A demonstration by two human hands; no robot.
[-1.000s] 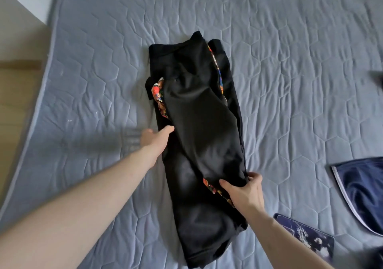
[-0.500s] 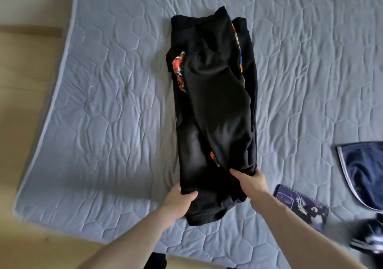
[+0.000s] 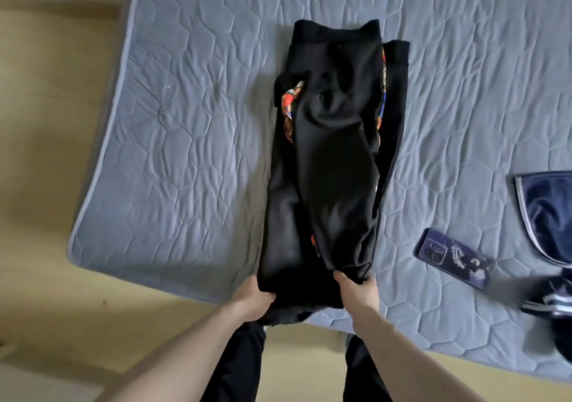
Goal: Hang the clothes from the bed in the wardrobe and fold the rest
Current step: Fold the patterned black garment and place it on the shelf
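- Left hand [image 3: 252,296]: at the near-left corner of the black garment [image 3: 334,166], fingers curled round the hem, thumb on top of the cloth; it grips the fabric.
- Right hand [image 3: 359,291]: at the near-right corner of the same garment, thumb and fingers pinching a gathered fold of the upper layer; it holds the cloth.
- Forearms: both bare, entering from the lower edge and converging on the garment's near end.
- Black garment: folded lengthwise into a long narrow strip, lying flat on the bed [image 3: 185,154], its near end at the mattress edge and its far end, with a ribbed band, pointing away from the person. An upper layer lies diagonally over the lower one.
- Coloured lining [image 3: 289,104]: red, orange and blue print showing at the left edge of the fold, along the right edge, and in a small patch near the right hand.
- Bed: grey quilted cover with a hexagon stitch pattern, pale piping along its edge.
- Phone [image 3: 455,257]: dark blue case with a white drawing, lying flat on the bed, to the right of the garment and apart from it.
- Navy garment [image 3: 548,216]: white-edged, at the right border of the view, beyond the phone.
- Dark striped item [image 3: 551,304]: lower right, blurred; kind cannot be told.
- Floor [image 3: 46,185]: light wood, left of and in front of the bed.
- Person's legs [image 3: 238,367]: in black trousers, standing at the near edge.
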